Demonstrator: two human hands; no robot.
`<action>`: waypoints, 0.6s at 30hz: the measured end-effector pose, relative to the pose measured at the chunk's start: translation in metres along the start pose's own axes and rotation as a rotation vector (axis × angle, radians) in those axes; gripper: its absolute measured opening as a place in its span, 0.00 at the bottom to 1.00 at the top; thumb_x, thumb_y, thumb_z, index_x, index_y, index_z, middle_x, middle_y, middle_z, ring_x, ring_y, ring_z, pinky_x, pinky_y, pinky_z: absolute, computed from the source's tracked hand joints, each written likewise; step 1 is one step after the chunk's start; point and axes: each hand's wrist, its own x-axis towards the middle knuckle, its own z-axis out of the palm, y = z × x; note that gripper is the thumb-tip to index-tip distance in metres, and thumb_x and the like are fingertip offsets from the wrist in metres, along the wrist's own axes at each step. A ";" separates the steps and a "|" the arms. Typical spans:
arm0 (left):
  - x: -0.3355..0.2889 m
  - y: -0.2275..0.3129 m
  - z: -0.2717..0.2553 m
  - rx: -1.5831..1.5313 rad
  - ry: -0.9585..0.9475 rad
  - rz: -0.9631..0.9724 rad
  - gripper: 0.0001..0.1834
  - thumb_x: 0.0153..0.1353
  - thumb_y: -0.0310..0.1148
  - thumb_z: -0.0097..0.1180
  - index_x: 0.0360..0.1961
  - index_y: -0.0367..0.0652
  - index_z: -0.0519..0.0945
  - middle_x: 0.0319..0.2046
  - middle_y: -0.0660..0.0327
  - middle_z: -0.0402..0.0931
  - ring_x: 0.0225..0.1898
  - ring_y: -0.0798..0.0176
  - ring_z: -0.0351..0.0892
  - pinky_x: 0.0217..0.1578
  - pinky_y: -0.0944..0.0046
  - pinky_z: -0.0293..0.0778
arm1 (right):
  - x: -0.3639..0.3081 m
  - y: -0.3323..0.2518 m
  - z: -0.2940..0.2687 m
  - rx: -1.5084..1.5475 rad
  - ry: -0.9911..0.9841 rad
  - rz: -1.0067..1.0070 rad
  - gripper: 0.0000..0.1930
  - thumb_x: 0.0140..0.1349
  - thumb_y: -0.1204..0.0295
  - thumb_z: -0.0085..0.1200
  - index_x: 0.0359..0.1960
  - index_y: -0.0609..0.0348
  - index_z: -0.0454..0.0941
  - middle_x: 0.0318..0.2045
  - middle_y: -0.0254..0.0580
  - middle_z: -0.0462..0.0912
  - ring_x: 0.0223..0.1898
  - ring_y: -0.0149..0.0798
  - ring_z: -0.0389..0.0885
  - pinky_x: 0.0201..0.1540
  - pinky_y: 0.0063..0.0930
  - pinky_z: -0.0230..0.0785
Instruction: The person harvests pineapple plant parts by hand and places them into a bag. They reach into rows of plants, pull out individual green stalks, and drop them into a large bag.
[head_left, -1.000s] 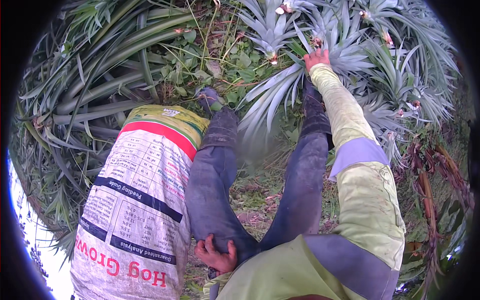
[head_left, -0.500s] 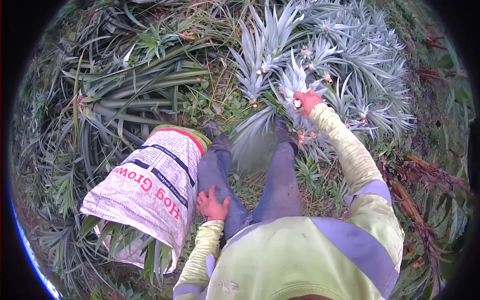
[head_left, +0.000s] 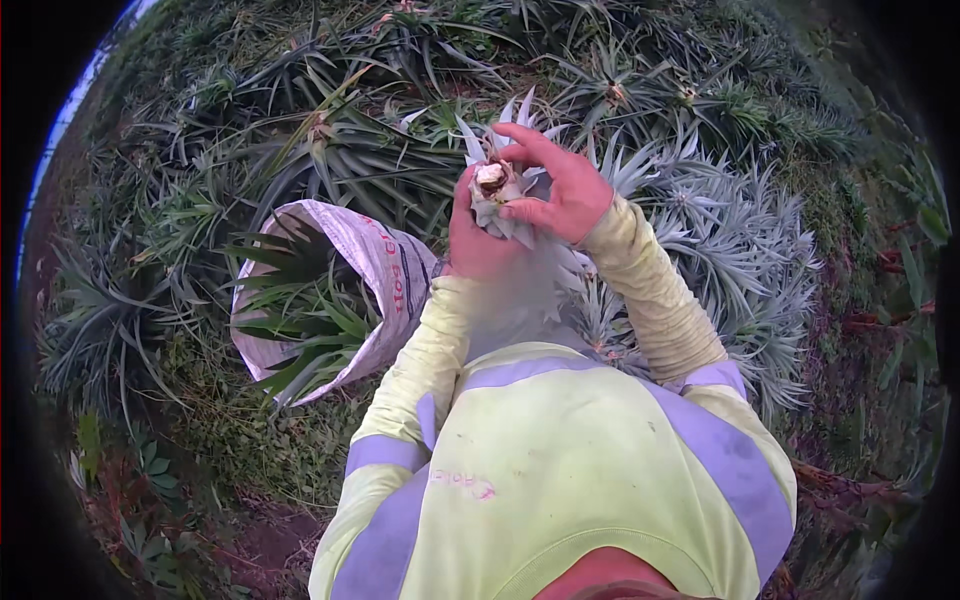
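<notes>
Both my hands are raised in front of my chest around a young pineapple plant [head_left: 497,208], its pale cut stem end turned toward me and its silvery leaves pointing away. My left hand [head_left: 483,242] is closed round its leaves from the left and below. From the right, my right hand [head_left: 566,188] grips the base, thumb on the near side and fingers curled over the far side. Part of the plant is hidden behind my fingers. A pile of similar silvery pineapple plants [head_left: 725,250] lies to the right, beyond my right forearm.
On the left a white woven sack [head_left: 375,250] lies with its mouth toward me, green pineapple leaves [head_left: 310,300] inside. Larger long-leaved pineapple plants [head_left: 350,160] grow at the far side and left. Dry brown stalks [head_left: 850,488] lie at the right.
My right hand has lifted the young pineapple plant from the pile toward me. My left hand has left my thigh and taken hold of it too. The view has shifted and tilted.
</notes>
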 end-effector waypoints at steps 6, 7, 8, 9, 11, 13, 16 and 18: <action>0.012 0.061 -0.068 -0.166 0.400 0.219 0.41 0.39 0.30 0.74 0.54 0.33 0.64 0.45 0.57 0.74 0.42 0.62 0.78 0.44 0.65 0.78 | 0.028 0.054 -0.009 -0.324 -0.240 -0.198 0.65 0.35 0.34 0.63 0.69 0.57 0.43 0.65 0.54 0.57 0.65 0.54 0.57 0.63 0.45 0.52; 0.016 0.064 -0.071 -0.302 0.515 0.263 0.39 0.39 0.27 0.72 0.53 0.34 0.65 0.43 0.56 0.74 0.40 0.62 0.79 0.42 0.67 0.79 | 0.012 0.071 -0.007 -0.486 -0.325 -0.177 0.68 0.30 0.32 0.63 0.70 0.57 0.42 0.66 0.56 0.54 0.66 0.54 0.55 0.64 0.45 0.52; 0.013 0.057 -0.091 -0.368 0.532 0.239 0.35 0.42 0.26 0.69 0.52 0.34 0.67 0.41 0.57 0.75 0.38 0.63 0.79 0.42 0.66 0.79 | -0.003 0.054 0.000 -0.695 -0.295 -0.145 0.69 0.28 0.35 0.67 0.69 0.59 0.41 0.67 0.57 0.52 0.67 0.55 0.54 0.64 0.43 0.52; 0.011 0.057 -0.098 -0.431 0.547 0.229 0.31 0.45 0.26 0.66 0.52 0.36 0.69 0.40 0.58 0.76 0.38 0.63 0.79 0.43 0.66 0.79 | -0.012 0.036 -0.001 -0.915 -0.239 -0.114 0.70 0.27 0.39 0.70 0.69 0.60 0.41 0.67 0.59 0.51 0.67 0.56 0.53 0.64 0.41 0.52; 0.002 0.055 -0.113 -0.655 0.568 0.179 0.27 0.47 0.25 0.64 0.50 0.38 0.71 0.38 0.60 0.77 0.36 0.64 0.79 0.42 0.67 0.77 | 0.008 0.022 0.017 -0.773 -0.259 -0.316 0.68 0.29 0.45 0.72 0.68 0.63 0.41 0.66 0.61 0.53 0.66 0.57 0.55 0.63 0.41 0.54; -0.012 0.079 -0.107 -0.704 0.562 0.216 0.27 0.47 0.25 0.65 0.50 0.38 0.71 0.36 0.60 0.77 0.35 0.65 0.79 0.41 0.67 0.77 | 0.016 0.016 0.031 -0.644 -0.228 -0.436 0.65 0.32 0.51 0.73 0.68 0.66 0.42 0.65 0.63 0.55 0.65 0.57 0.57 0.63 0.42 0.56; -0.026 0.102 -0.104 -0.567 0.644 0.345 0.32 0.46 0.26 0.67 0.53 0.38 0.67 0.40 0.58 0.75 0.38 0.65 0.79 0.43 0.66 0.77 | 0.032 0.023 0.046 -0.618 -0.247 -0.331 0.56 0.37 0.62 0.70 0.66 0.67 0.45 0.59 0.64 0.64 0.58 0.58 0.67 0.57 0.41 0.64; -0.035 0.108 -0.117 -0.527 0.650 0.393 0.33 0.47 0.30 0.68 0.54 0.38 0.66 0.43 0.58 0.74 0.41 0.65 0.78 0.44 0.65 0.76 | 0.041 0.020 0.051 -0.577 -0.312 -0.281 0.53 0.40 0.66 0.68 0.66 0.65 0.47 0.55 0.63 0.70 0.54 0.58 0.73 0.54 0.40 0.68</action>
